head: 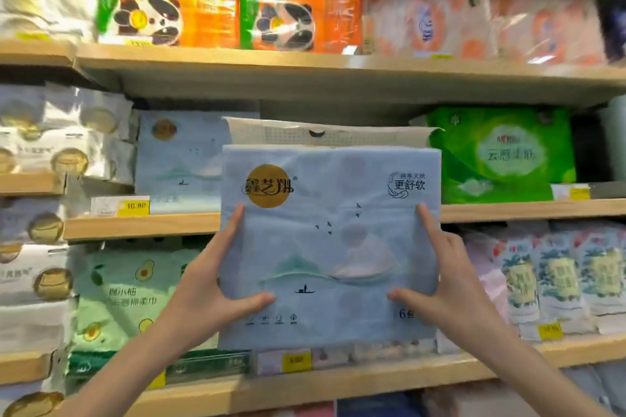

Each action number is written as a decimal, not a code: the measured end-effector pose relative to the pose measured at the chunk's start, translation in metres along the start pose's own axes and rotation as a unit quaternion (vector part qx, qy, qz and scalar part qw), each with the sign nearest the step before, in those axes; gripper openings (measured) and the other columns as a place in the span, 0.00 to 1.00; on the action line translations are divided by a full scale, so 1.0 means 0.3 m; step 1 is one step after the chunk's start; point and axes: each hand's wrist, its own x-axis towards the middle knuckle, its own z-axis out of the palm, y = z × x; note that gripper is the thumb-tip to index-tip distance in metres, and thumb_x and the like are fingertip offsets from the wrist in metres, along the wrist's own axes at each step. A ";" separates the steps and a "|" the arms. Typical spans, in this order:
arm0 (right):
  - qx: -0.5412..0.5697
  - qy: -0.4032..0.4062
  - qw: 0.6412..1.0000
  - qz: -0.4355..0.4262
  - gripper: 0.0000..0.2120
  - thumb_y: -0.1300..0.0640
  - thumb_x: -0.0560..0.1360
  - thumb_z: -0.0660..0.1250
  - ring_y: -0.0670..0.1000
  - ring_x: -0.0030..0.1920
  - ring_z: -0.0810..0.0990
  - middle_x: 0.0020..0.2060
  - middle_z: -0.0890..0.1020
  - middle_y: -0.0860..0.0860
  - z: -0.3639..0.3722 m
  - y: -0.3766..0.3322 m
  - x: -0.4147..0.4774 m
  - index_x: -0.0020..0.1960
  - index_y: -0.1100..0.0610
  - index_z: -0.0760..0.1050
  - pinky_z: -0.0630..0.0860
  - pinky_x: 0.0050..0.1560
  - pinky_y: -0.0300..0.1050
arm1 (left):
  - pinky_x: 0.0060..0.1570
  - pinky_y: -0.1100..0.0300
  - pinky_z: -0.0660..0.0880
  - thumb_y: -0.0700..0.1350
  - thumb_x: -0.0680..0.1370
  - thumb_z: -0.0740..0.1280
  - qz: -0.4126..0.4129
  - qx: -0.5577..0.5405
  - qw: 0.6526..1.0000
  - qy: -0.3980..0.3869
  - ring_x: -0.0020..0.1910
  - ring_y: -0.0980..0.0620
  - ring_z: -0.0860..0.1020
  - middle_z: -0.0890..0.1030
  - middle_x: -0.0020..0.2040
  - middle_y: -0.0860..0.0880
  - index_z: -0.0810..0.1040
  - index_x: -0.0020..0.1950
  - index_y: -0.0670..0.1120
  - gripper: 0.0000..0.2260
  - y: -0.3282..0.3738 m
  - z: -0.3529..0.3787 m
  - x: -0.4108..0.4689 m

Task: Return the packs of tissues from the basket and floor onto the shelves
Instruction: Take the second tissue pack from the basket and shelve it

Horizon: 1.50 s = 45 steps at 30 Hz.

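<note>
The middle shelf (142, 225) ran across the view behind the load, with a gap on it between a matching pale blue pack (179, 162) standing at the left and a green pack (501, 156) at the right. The blue pack (330, 247) was off the shelf, held upright in the air in front of that gap, its printed face toward the camera. The left hand (206, 284) gripped its left edge and the right hand (454, 281) its right edge, each partly closed, forefinger laid up the side and thumb pressed onto the front, the other fingers hidden behind. The step in hand looked to be sliding it into the gap. Doing that well probably meant holding it square and upright, lifting the bottom edge clear of the shelf lip, pushing straight back with even pressure from both sides, and squeezing lightly, since the soft wrapping would likely buckle. A yellow price tag (135, 205) sat on the lip beside the matching pack, a fair sign that this was the right row
</note>
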 end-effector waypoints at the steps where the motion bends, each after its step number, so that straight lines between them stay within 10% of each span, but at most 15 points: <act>1: 0.001 0.011 1.000 -0.015 0.53 0.57 0.63 0.76 0.42 0.54 0.64 0.59 0.64 0.48 -0.007 -0.014 0.037 0.67 0.32 0.40 0.65 0.49 0.28 | 0.56 0.70 0.73 0.68 0.56 0.73 0.020 0.003 1.000 0.007 0.62 0.72 0.68 0.65 0.64 0.77 0.49 0.70 0.72 0.49 0.004 -0.012 0.040; 8: -0.008 0.081 0.989 -0.126 0.55 0.60 0.62 0.77 0.40 0.60 0.62 0.62 0.63 0.45 -0.095 -0.067 0.344 0.70 0.37 0.40 0.59 0.58 0.31 | 0.58 0.72 0.70 0.62 0.62 0.74 0.129 0.039 0.988 0.071 0.64 0.73 0.66 0.63 0.63 0.78 0.45 0.71 0.70 0.48 0.036 -0.071 0.330; 21: -0.010 0.162 0.964 -0.212 0.56 0.65 0.62 0.75 0.44 0.60 0.63 0.67 0.64 0.59 -0.085 0.077 0.748 0.74 0.48 0.40 0.58 0.53 0.25 | 0.70 0.64 0.58 0.49 0.69 0.72 0.215 0.155 0.958 0.111 0.75 0.54 0.55 0.52 0.76 0.46 0.33 0.74 0.53 0.51 -0.065 0.020 0.744; 27: 0.000 0.122 0.978 -0.169 0.57 0.61 0.62 0.77 0.51 0.65 0.66 0.67 0.64 0.56 0.010 0.214 0.783 0.74 0.46 0.39 0.61 0.58 0.35 | 0.67 0.59 0.61 0.53 0.67 0.71 0.161 0.188 0.967 0.058 0.73 0.56 0.57 0.50 0.75 0.52 0.32 0.70 0.65 0.51 -0.143 0.074 0.755; 36: -0.006 0.021 0.995 -0.093 0.56 0.57 0.63 0.77 0.46 0.55 0.64 0.63 0.67 0.55 0.101 0.330 0.801 0.73 0.41 0.40 0.62 0.56 0.41 | 0.61 0.79 0.50 0.57 0.63 0.71 0.072 0.233 0.970 -0.005 0.72 0.64 0.48 0.42 0.73 0.63 0.33 0.71 0.60 0.53 -0.234 0.117 0.757; 45: -0.068 -0.075 0.994 -0.033 0.57 0.51 0.63 0.77 0.58 0.68 0.64 0.70 0.62 0.58 0.108 0.355 0.916 0.74 0.44 0.36 0.64 0.58 0.46 | 0.54 0.56 0.65 0.55 0.66 0.73 -0.050 0.287 0.955 -0.053 0.70 0.41 0.64 0.55 0.77 0.46 0.32 0.72 0.61 0.53 -0.268 0.116 0.827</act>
